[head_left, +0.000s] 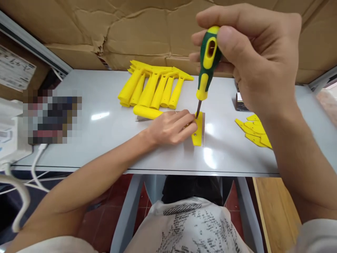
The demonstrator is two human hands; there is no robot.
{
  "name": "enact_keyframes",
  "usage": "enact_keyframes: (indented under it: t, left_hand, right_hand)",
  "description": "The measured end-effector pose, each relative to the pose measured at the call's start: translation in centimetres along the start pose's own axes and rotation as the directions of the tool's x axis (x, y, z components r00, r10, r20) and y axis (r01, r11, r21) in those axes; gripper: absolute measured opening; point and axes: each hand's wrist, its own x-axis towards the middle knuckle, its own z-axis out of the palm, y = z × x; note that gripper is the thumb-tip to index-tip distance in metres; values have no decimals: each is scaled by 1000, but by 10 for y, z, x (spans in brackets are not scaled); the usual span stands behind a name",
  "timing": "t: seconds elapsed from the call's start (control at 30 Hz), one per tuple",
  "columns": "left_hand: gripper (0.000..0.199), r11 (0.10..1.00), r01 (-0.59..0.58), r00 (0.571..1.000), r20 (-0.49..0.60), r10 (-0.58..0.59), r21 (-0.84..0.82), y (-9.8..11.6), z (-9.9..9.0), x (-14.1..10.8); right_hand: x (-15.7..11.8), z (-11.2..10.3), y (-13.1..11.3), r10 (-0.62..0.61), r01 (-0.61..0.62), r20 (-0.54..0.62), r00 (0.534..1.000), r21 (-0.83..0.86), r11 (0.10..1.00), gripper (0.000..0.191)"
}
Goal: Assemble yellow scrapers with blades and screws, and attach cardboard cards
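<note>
My right hand [244, 52] grips a green and yellow screwdriver [207, 65] by its handle, shaft pointing down. The tip meets the upper screw area of a yellow scraper [198, 131], whose head lies flat on the table with a thin blade along its right edge. A second screw shows lower on the head. My left hand [173, 127] is closed over the scraper, fingers pressed near the head. The scraper's yellow handle [147, 112] seems to stick out to the left from under that hand; the part between is hidden.
Several yellow scraper handles [155, 86] lie stacked behind my left hand. At the right is a pile of flat yellow plates [255, 130], with a small dark box [239, 102] behind it. Cardboard [142, 31] lines the back of the white table [105, 95]. A white cable [39, 158] hangs at the left.
</note>
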Motion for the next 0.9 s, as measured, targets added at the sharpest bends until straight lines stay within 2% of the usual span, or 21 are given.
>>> enact_keyframes:
  t: [0.07, 0.17, 0.2, 0.3, 0.33, 0.37, 0.47, 0.5, 0.63, 0.67, 0.73, 0.8, 0.83, 0.9]
  left_hand:
    - [28, 1000, 1, 1000, -9, -1, -1, 0, 0, 0]
    - [29, 1000, 16, 1000, -19, -15, 10, 0, 1, 0]
    - [29, 1000, 20, 1000, -17, -20, 17, 0, 1, 0]
    - [31, 999, 29, 1000, -5, -29, 42, 0, 1, 0]
    - [32, 998, 32, 999, -5, -32, 49, 0, 1, 0]
    - [32, 998, 34, 999, -9, -33, 53, 0, 0, 1]
    - [30, 999, 22, 999, -28, -20, 50, 1, -1, 2]
    - [30, 999, 16, 999, -28, -14, 49, 1, -2, 3]
    - [32, 999, 3, 1000, -12, -2, 44, 1, -4, 6]
    - [32, 999, -2, 1000, -15, 2, 38, 1, -4, 6]
    - [31, 999, -15, 999, -28, 16, 29, 0, -4, 6]
    - [29, 999, -22, 999, -39, 24, 48, -1, -4, 5]
    - [29, 998, -23, 999, -38, 25, 64, -1, -4, 5]
    - [30, 995, -23, 999, -31, 26, 92, -4, -3, 4]
  right_hand:
    - [-1, 1, 0, -67, 65, -44, 997, -54, 996, 18]
    - [-2, 1, 1, -147, 125, -55, 988, -290, 949, 32]
    - [-2, 1, 2, -131, 112, -52, 990, -278, 954, 35]
    - [-1, 2, 6, -14, 13, -55, 998, -11, 1000, 28]
    - [0, 2, 8, -9, 13, -61, 998, 55, 998, 25]
    - [1, 2, 10, -27, 33, -77, 997, 70, 997, 24]
    - [4, 2, 14, -102, 95, -121, 987, -59, 994, 26]
    - [4, 1, 14, -89, 84, -107, 990, -46, 995, 28]
    - [4, -2, 9, -44, 41, 16, 999, 190, 981, 30]
    - [4, -3, 8, -57, 51, 33, 998, 158, 986, 28]
    - [4, -6, 5, -129, 131, 27, 991, -44, 990, 25]
    - [5, -10, 4, -194, 201, 52, 980, -242, 949, 28]
    - [5, -12, 5, -215, 226, 69, 974, -256, 940, 31]
    - [7, -17, 6, -174, 185, 108, 979, -101, 978, 34]
